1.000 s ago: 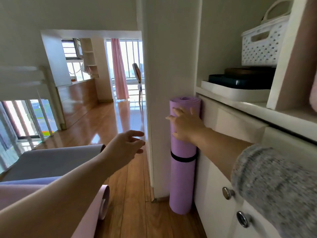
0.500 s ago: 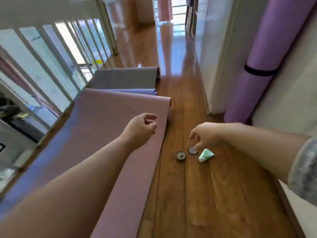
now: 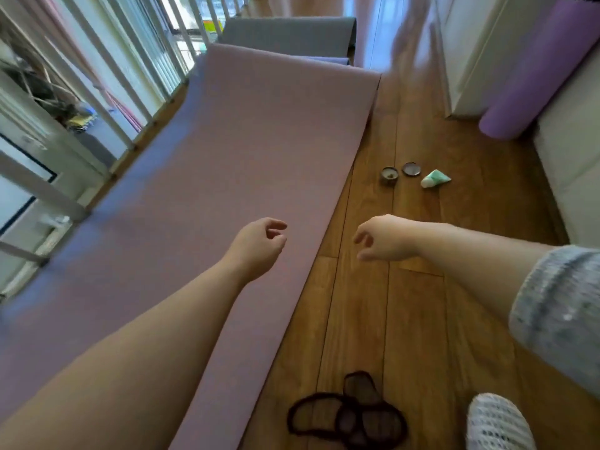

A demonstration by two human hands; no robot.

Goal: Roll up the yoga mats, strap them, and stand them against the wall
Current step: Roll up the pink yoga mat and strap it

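Head view crops rolled purple mat (image 3: 532, 79); straps (image 3: 350, 417) blurred.

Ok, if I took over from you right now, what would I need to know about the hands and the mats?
Left hand: loosely curled, empty, above the pink mat.
Right hand: loosely curled, empty, above the floor.
Done: the purple mat is rolled and leans at the wall; no strap shows clearly in this view.
Left: the pink mat lies flat, and the grey mat lies beyond it. Roll, strap and stand both.
The black straps lie on the floor close by.
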